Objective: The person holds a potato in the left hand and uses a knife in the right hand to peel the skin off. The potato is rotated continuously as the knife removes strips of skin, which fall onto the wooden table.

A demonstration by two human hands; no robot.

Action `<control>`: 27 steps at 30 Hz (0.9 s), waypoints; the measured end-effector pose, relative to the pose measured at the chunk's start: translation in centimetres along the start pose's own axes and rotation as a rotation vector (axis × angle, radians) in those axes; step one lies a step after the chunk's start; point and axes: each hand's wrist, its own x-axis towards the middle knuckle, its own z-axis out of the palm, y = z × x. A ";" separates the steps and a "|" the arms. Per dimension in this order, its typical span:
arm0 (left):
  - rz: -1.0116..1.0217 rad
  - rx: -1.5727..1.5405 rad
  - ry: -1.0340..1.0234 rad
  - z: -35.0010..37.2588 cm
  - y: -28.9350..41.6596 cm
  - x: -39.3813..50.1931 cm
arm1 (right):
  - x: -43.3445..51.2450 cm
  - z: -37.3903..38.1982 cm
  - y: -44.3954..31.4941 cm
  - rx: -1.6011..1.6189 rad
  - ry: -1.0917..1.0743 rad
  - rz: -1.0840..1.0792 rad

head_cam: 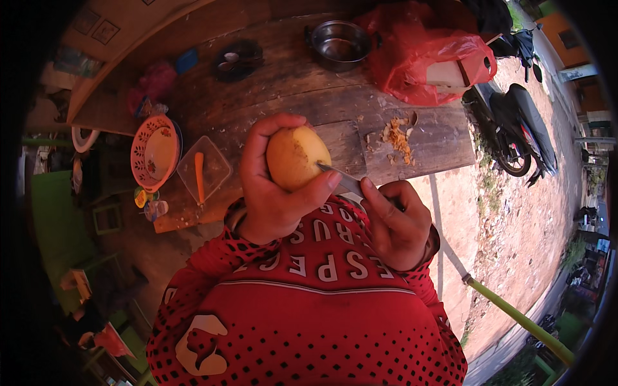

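My left hand (275,202) is wrapped around a round yellow fruit or tuber (295,157), raised in front of my chest. Its skin shows brown specks. In my right hand (398,222) is a knife, whose metal blade (345,181) points left with its tip against the yellow thing's lower right side. My fingers hide most of the knife's handle. Beyond my hands, a heap of orange and brown peelings (400,140) lies on the wooden table (289,96). To the left, an orange-handled utensil (199,173) rests in a clear plastic container (212,164).
A pink patterned basin (154,153) stands at the table's left edge. Farther back are a metal pot (341,44), a red plastic bag (429,62) and a dark plate (238,59) with spoons. A motorcycle (516,130) is parked on the ground at right, near a green bamboo pole (521,316).
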 end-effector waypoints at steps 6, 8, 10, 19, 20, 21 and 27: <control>0.031 0.066 -0.050 0.4 -0.1 0.3 | -0.1 -1.5 -0.5 0.078 -0.043 0.070; 0.007 0.104 -0.041 0.8 -0.1 0.2 | -0.4 -1.5 -0.5 0.062 -0.026 0.091; 0.003 0.098 -0.012 1.5 -0.3 0.1 | -0.9 -1.2 -0.7 0.029 0.006 0.113; -0.005 0.026 -0.031 5.5 -3.3 0.4 | -3.6 -2.1 -1.8 0.073 0.140 0.327; 0.003 0.035 -0.035 5.9 -3.8 0.4 | -4.0 -2.3 -1.9 0.069 0.163 0.347; 0.007 0.017 -0.063 6.5 -4.0 0.5 | -4.3 -2.4 -2.0 0.060 0.186 0.366; -0.173 -0.147 -0.176 9.1 -5.1 1.1 | -5.6 -1.5 1.8 0.245 0.429 0.590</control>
